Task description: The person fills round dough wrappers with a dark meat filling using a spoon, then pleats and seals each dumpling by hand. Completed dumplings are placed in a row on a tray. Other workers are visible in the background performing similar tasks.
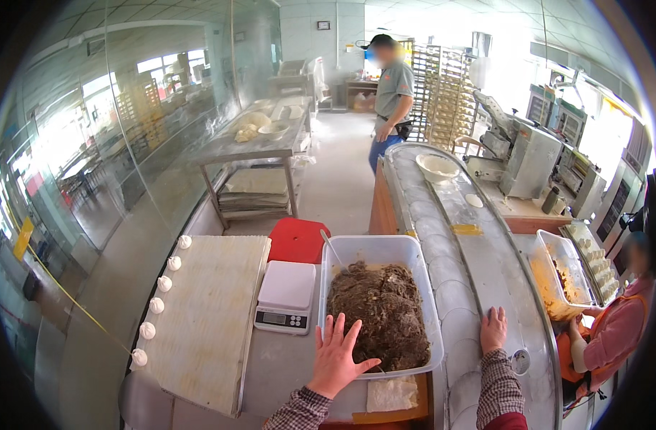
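My left hand (336,357), fingers spread, is over the near left corner of a clear plastic tub (434,344) of dark brown filling (381,317); a thin utensil end shows by its thumb. A metal spoon (336,252) leans in the tub's far left corner. My right hand (493,329) lies palm down on the metal conveyor table (500,263), holding nothing that I can see. Left of the tub sits a digital kitchen scale (285,298). Farther left, a row of small pleated buns (156,305) lines the left edge of a cloth-covered board (209,317).
A red plastic stool (295,239) stands behind the scale. A folded cloth (392,393) lies below the tub. At right, a person (612,344) works beside another filling tub (561,279); a second person (395,97) stands beyond the conveyor. A white bowl (437,167) rests at its far end.
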`<control>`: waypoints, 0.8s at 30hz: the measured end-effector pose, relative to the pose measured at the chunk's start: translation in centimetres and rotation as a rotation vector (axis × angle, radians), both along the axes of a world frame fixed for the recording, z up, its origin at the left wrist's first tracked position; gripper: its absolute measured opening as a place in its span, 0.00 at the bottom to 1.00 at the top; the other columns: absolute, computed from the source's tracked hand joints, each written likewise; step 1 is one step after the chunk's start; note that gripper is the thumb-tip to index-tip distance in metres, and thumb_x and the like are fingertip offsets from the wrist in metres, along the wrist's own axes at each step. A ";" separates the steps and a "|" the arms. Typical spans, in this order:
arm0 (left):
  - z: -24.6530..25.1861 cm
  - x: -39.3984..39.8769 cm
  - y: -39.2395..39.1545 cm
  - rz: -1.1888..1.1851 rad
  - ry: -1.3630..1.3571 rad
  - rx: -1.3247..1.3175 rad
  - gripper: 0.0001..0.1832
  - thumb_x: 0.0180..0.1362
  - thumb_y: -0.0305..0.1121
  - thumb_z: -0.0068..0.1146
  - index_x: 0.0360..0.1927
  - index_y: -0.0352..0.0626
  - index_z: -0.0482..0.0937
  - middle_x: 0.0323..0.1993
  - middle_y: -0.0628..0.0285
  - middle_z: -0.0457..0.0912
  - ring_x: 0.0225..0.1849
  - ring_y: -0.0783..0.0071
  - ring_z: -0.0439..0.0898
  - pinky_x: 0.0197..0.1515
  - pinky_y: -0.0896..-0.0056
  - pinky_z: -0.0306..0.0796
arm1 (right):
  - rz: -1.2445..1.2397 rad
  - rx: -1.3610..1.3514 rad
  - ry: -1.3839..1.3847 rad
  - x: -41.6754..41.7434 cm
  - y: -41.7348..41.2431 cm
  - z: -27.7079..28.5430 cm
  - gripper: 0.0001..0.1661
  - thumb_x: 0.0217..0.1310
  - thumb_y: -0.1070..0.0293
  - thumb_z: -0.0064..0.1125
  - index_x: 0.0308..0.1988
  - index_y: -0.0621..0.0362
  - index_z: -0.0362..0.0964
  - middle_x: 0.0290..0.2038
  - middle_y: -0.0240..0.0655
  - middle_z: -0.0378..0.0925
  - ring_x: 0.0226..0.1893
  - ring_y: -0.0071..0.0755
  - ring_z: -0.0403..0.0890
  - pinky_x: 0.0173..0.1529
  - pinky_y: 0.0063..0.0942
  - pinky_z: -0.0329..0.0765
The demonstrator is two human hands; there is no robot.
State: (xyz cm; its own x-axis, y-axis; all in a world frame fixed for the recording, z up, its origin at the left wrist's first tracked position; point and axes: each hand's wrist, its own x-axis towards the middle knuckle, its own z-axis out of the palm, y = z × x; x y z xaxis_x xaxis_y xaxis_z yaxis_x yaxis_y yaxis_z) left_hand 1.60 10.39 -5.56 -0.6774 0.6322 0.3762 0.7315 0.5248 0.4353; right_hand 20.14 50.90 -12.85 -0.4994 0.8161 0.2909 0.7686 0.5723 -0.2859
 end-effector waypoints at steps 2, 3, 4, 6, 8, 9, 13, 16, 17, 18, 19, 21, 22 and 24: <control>0.1 0.0 0.0 0.002 0.003 -0.014 0.51 0.49 0.72 0.55 0.69 0.50 0.62 0.71 0.45 0.56 0.74 0.46 0.48 0.72 0.38 0.39 | 0.006 0.011 0.001 0.0 -0.1 0.1 0.26 0.63 0.61 0.52 0.58 0.61 0.67 0.64 0.54 0.61 0.66 0.52 0.60 0.70 0.44 0.56; 0.2 0.0 0.0 0.002 0.006 -0.019 0.51 0.49 0.73 0.54 0.69 0.50 0.62 0.71 0.45 0.56 0.74 0.46 0.48 0.72 0.39 0.39 | 0.009 0.017 0.002 0.0 -0.1 0.1 0.26 0.63 0.61 0.52 0.58 0.61 0.67 0.64 0.54 0.61 0.66 0.52 0.60 0.70 0.44 0.56; 0.2 0.0 -0.1 0.003 0.009 -0.024 0.51 0.48 0.73 0.54 0.69 0.50 0.62 0.71 0.45 0.56 0.74 0.45 0.48 0.72 0.39 0.39 | 0.012 0.019 0.001 0.0 0.0 0.0 0.26 0.63 0.61 0.52 0.58 0.61 0.67 0.64 0.54 0.61 0.66 0.52 0.60 0.70 0.44 0.56; 0.3 0.0 -0.1 0.000 0.006 -0.015 0.51 0.48 0.74 0.54 0.69 0.50 0.62 0.71 0.45 0.56 0.74 0.45 0.48 0.72 0.39 0.39 | 0.016 0.023 -0.002 0.0 0.2 -0.4 0.26 0.63 0.61 0.52 0.58 0.61 0.67 0.64 0.54 0.61 0.66 0.53 0.60 0.70 0.44 0.56; 0.4 0.1 0.0 -0.003 0.004 -0.014 0.52 0.48 0.74 0.54 0.69 0.50 0.62 0.71 0.45 0.56 0.74 0.45 0.48 0.72 0.39 0.39 | 0.019 0.023 -0.001 0.0 0.3 -0.4 0.26 0.63 0.62 0.52 0.58 0.61 0.67 0.64 0.54 0.62 0.66 0.52 0.60 0.70 0.44 0.56; 0.4 0.1 0.0 -0.003 0.003 -0.018 0.52 0.48 0.74 0.54 0.69 0.49 0.62 0.71 0.44 0.56 0.74 0.45 0.49 0.72 0.39 0.39 | 0.021 0.022 0.000 0.0 0.3 -0.4 0.26 0.63 0.62 0.52 0.58 0.61 0.67 0.64 0.54 0.62 0.66 0.52 0.60 0.70 0.44 0.56; 0.4 0.1 0.1 -0.001 0.014 -0.023 0.51 0.48 0.74 0.53 0.69 0.49 0.62 0.70 0.44 0.56 0.74 0.44 0.49 0.71 0.39 0.40 | 0.022 0.048 0.004 0.0 0.5 -0.6 0.26 0.63 0.62 0.52 0.58 0.61 0.67 0.64 0.53 0.62 0.65 0.52 0.62 0.70 0.44 0.57; 0.4 0.1 0.1 0.005 0.013 -0.016 0.51 0.49 0.73 0.52 0.69 0.48 0.62 0.70 0.44 0.57 0.73 0.44 0.50 0.71 0.39 0.41 | 0.023 0.076 0.006 0.0 0.5 -0.9 0.26 0.63 0.62 0.52 0.58 0.61 0.67 0.63 0.53 0.63 0.64 0.53 0.63 0.69 0.44 0.58; 0.4 0.1 0.0 0.006 0.013 -0.015 0.50 0.50 0.73 0.52 0.69 0.48 0.62 0.70 0.44 0.57 0.73 0.44 0.50 0.71 0.39 0.41 | 0.022 0.055 0.012 -0.1 0.4 -0.7 0.26 0.63 0.62 0.52 0.59 0.61 0.67 0.63 0.53 0.63 0.65 0.52 0.62 0.69 0.44 0.57; 0.4 0.1 0.0 0.007 0.013 -0.014 0.50 0.50 0.73 0.52 0.69 0.48 0.62 0.70 0.44 0.57 0.73 0.44 0.50 0.71 0.38 0.41 | 0.020 0.035 0.018 -0.2 0.3 -0.6 0.27 0.62 0.62 0.52 0.59 0.60 0.66 0.64 0.53 0.62 0.66 0.52 0.61 0.70 0.45 0.56; 0.4 0.1 0.0 0.007 0.013 -0.013 0.50 0.51 0.73 0.52 0.68 0.48 0.62 0.70 0.44 0.57 0.73 0.44 0.50 0.71 0.38 0.41 | 0.019 0.041 0.015 -0.2 0.3 -0.7 0.27 0.62 0.62 0.52 0.59 0.60 0.66 0.63 0.53 0.63 0.66 0.52 0.61 0.70 0.45 0.56; 0.5 0.1 -0.1 0.010 0.015 -0.017 0.49 0.51 0.72 0.51 0.68 0.48 0.63 0.70 0.44 0.58 0.73 0.44 0.50 0.71 0.38 0.41 | 0.014 0.055 0.012 -0.1 0.5 -1.0 0.27 0.62 0.62 0.52 0.59 0.60 0.66 0.63 0.53 0.63 0.65 0.52 0.62 0.70 0.45 0.57; 0.6 0.1 -0.2 0.010 0.016 -0.019 0.49 0.52 0.72 0.51 0.68 0.48 0.63 0.70 0.44 0.58 0.73 0.44 0.50 0.71 0.39 0.41 | 0.019 0.055 0.013 -0.2 0.5 -1.1 0.27 0.62 0.62 0.52 0.59 0.60 0.67 0.63 0.53 0.63 0.65 0.52 0.62 0.70 0.45 0.57; 0.5 0.1 -0.2 0.011 0.009 -0.007 0.48 0.52 0.72 0.52 0.68 0.48 0.63 0.70 0.44 0.58 0.73 0.44 0.50 0.71 0.38 0.41 | 0.027 0.055 0.014 -0.1 0.4 -1.0 0.26 0.62 0.62 0.52 0.59 0.60 0.67 0.63 0.53 0.64 0.65 0.53 0.62 0.70 0.45 0.57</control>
State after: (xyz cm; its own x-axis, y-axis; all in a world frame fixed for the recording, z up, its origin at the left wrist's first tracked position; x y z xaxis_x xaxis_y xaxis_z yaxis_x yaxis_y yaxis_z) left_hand 1.72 10.18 -5.10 -0.6808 0.6275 0.3778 0.7296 0.5357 0.4250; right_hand 20.08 51.35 -13.88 -0.5169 0.7847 0.3420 0.7488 0.6081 -0.2637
